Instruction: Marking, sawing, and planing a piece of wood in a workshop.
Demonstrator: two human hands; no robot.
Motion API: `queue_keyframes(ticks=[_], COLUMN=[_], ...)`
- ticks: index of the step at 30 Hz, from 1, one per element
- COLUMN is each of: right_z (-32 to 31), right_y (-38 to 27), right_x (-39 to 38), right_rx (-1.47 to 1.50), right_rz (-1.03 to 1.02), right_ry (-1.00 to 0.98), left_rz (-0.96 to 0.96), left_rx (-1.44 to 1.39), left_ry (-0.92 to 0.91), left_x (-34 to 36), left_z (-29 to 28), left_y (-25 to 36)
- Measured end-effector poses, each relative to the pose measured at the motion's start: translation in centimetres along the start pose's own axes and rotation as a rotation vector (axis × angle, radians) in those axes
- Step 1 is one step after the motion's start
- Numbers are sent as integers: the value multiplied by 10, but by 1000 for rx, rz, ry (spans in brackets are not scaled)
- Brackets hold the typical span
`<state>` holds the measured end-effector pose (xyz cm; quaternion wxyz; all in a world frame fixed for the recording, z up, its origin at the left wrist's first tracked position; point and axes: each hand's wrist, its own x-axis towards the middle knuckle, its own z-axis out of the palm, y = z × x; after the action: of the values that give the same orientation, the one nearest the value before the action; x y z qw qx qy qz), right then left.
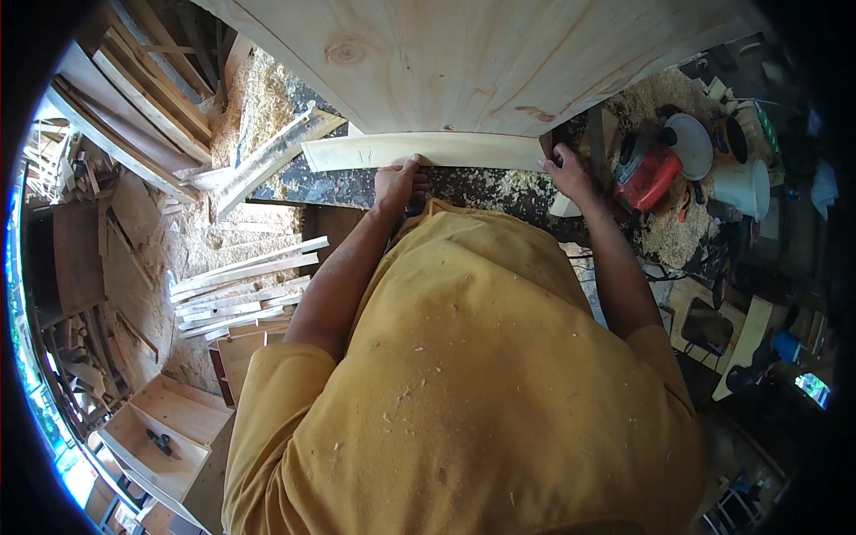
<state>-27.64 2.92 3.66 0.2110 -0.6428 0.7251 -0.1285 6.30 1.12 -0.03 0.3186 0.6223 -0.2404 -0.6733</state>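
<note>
A long pale wooden board (pixel 437 151) lies crosswise on the dark bench, against the lower edge of a large wooden panel (pixel 499 62). My left hand (pixel 401 185) grips the board's near edge left of its middle, thumb on top and fingers curled below. A few short pencil-like marks show on the board's left part. At the right end, my right hand (pixel 568 171) is closed with its fingertips beside the board's corner. Something small and dark stands by those fingertips; its kind is too unclear to tell.
Wood shavings cover much of the dark bench (pixel 330 185). Right of my right hand are a red power tool (pixel 651 178) and a white bucket (pixel 744 189). An angled timber (pixel 267 165) lies at the left, with several thin strips (pixel 245 290) below and an open wooden box (pixel 169 428).
</note>
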Motion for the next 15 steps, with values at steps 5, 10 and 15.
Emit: queue_keyframes(ticks=[5,10,15], right_z=[2,19,5], right_y=[-15,6,-11], right_x=[5,21,17], right_rx=[-10,-8,-94], right_rz=[16,93,-26], right_ry=[101,41,33], left_rz=[23,6,39], left_rx=[-120,-75,7], left_ry=[-30,-24,-32], left_x=[2,-5,3], left_z=[0,3,-5], left_y=[-4,2,-4])
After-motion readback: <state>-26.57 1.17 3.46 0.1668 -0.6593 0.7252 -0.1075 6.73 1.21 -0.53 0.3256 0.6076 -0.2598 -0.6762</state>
